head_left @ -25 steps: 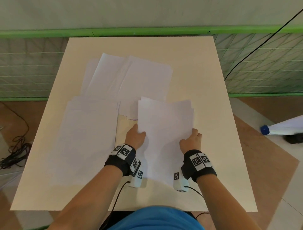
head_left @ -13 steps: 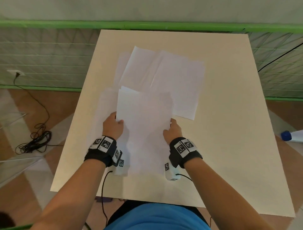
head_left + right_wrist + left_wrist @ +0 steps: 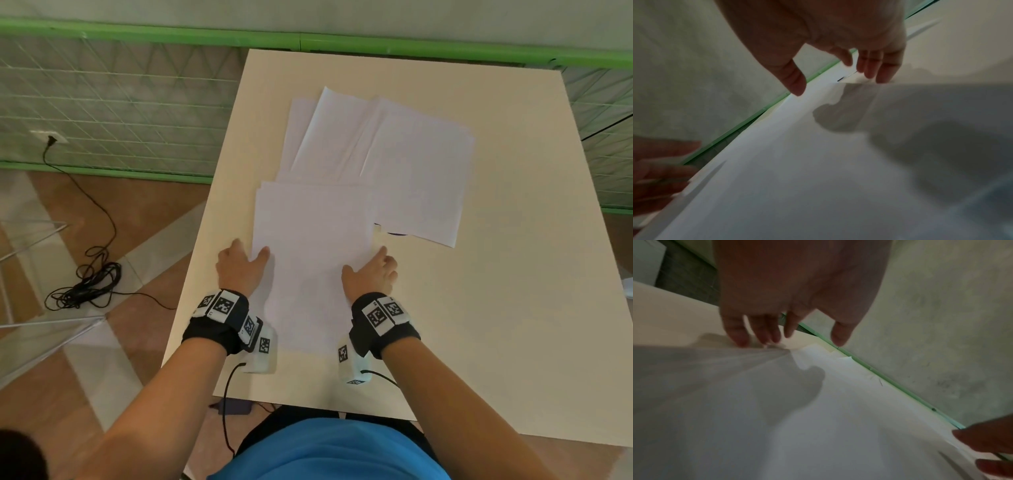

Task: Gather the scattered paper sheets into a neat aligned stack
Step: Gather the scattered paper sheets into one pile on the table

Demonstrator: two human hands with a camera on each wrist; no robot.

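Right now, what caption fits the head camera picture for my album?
Two hands, left hand and right hand, square up a paper stack while loose sheets wait behind.

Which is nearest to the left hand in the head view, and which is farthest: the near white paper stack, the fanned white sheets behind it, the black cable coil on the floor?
1. Near white paper stack, touching the left hand.
2. Fanned white sheets, farther back, to the right.
3. Black cable coil, on the floor, far left.

paper sheets (image 3: 383, 161): white, blank
table (image 3: 513, 291): cream
wrist bands (image 3: 219, 322): black, white tags with black square codes
railing (image 3: 137, 32): green
shirt (image 3: 325, 452): blue
floor cable (image 3: 85, 284): black
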